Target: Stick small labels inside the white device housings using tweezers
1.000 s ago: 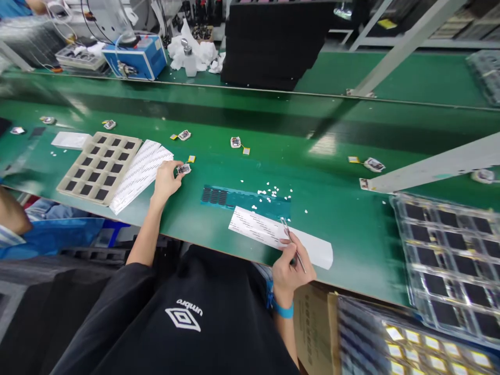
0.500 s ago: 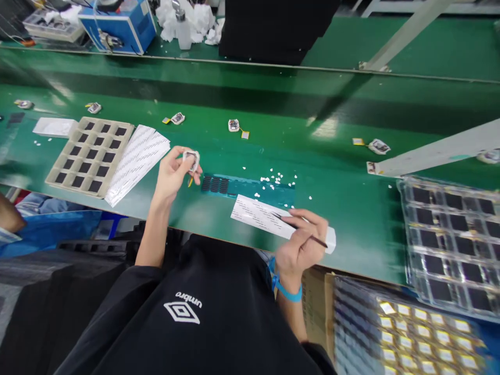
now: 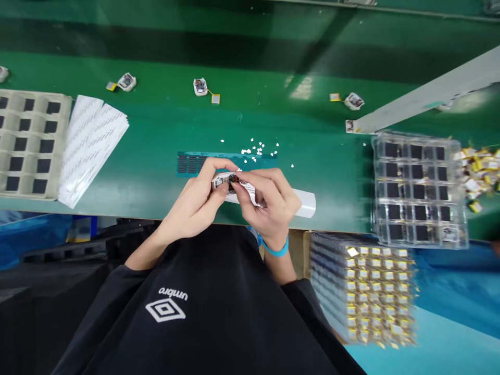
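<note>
Over the bench's front edge, my left hand (image 3: 195, 205) pinches a small white device housing (image 3: 220, 180) with a circuit board inside. My right hand (image 3: 273, 200) meets it from the right, thumb and index fingertip closed at the housing's right part beside a small dark piece. Whether the tweezers are still in that hand is hidden. Under both hands lies a white printed backing strip (image 3: 307, 203), mostly covered. Just behind it is a teal film strip (image 3: 188, 163) bearing rows of black pieces, with small white scraps (image 3: 258, 151) scattered around.
Similar housings (image 3: 200, 87) with wired yellow-edged cells (image 3: 215, 99) line the back. At left are a beige compartment tray (image 3: 62, 151) and printed sheets (image 3: 94, 140). A clear tray (image 3: 420, 239), a slanted white post (image 3: 425, 96) and a stack of cell trays (image 3: 328, 281) occupy the right.
My hands have come together at the housing; my right hand left the backing strip, where it held dark tweezers. The tweezers no longer show. The view has tilted down and shifted right.
</note>
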Motion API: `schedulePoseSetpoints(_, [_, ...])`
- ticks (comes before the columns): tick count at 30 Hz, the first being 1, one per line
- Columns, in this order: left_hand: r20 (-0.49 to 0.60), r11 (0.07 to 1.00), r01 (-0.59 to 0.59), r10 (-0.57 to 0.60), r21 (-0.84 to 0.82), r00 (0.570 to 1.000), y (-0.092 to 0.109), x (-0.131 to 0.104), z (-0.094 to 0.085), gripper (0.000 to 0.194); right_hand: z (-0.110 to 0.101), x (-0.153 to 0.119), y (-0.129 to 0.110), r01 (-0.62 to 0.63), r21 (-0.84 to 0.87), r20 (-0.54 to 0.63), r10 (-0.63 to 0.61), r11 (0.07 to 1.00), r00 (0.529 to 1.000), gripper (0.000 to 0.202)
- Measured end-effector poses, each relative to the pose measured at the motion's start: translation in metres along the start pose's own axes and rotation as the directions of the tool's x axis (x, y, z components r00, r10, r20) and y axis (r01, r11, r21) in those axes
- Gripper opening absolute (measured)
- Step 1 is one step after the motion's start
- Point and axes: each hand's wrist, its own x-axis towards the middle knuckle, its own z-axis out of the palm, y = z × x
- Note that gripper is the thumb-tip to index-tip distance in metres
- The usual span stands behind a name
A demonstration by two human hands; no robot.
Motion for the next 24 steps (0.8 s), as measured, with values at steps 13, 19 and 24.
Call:
schedulePoseSetpoints(13, [-0.128,0.994,0.013,0.001,0.111,0.992,-0.006,-0.004,0.010,0.029,-0.016,-0.005,0.014,-0.034,0.139,0.188,0.007,0.990,0.982,0.031])
schedulePoseSetpoints(19, [-0.097,0.998,0.037,-0.032,0.058,0.995,-0.009,-0.001,0.010,0.023,-0.008,-0.004,0.013,-0.104,0.134,0.105,0.090,0.986,0.990,0.015])
schedulePoseSetpoints(24, [-0.047,0.989,0.090,-0.096,-0.114,0.994,-0.012,0.000,0.012,0.020,-0.005,-0.014,0.015,-0.035,0.008,0.058,0.035,0.999,0.998,0.024])
